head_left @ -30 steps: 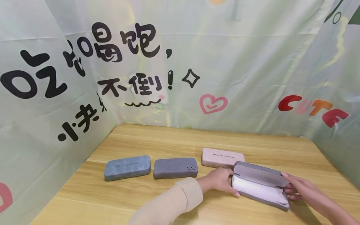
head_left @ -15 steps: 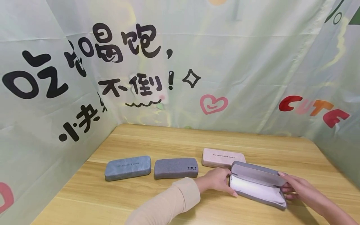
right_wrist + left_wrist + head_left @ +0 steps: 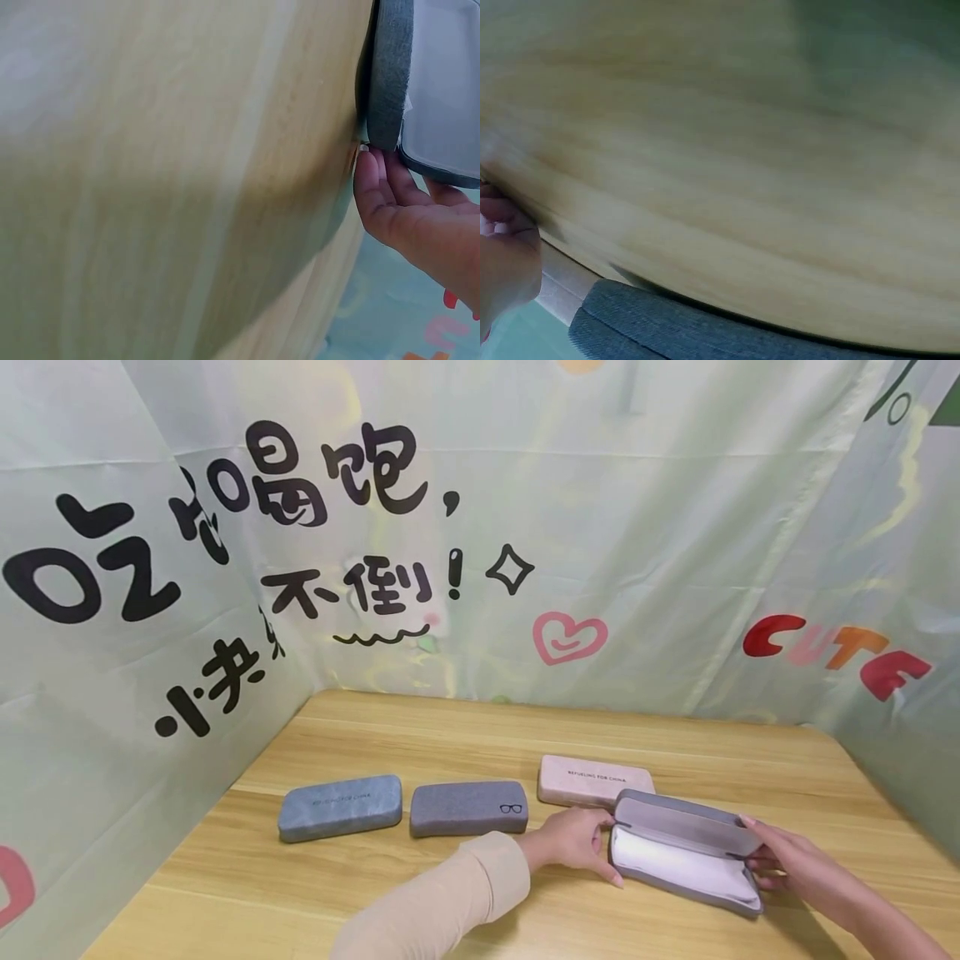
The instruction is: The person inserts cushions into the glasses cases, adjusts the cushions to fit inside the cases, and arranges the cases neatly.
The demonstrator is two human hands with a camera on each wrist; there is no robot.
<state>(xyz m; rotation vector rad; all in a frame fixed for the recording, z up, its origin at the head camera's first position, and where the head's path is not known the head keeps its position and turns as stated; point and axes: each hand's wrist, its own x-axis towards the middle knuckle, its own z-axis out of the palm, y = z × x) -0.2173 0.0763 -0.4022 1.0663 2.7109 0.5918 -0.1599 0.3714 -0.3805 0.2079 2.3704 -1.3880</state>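
Note:
In the head view a grey glasses case [image 3: 678, 860] lies open on the table at the right, its lid raised toward the back. White cloth-like material [image 3: 682, 865] fills its base. My left hand [image 3: 573, 837] holds the left end, thumb by the front corner and fingers at the back. My right hand [image 3: 787, 856] grips the opposite end, one finger on the lid's edge and others low at the side. The right wrist view shows my right hand's fingers [image 3: 397, 187] under the end of the case. In the left wrist view my left hand [image 3: 510, 259] is partly cut off.
A closed pink case [image 3: 592, 779] stands just behind the open one. Left of my left hand lie a closed grey-purple case [image 3: 465, 808] with a glasses print and a closed blue case [image 3: 341, 808]. Printed curtains [image 3: 645, 527] surround the wooden table [image 3: 420, 718].
The open glasses case and both hands have shifted slightly left. The lid stays raised and the other cases have not moved.

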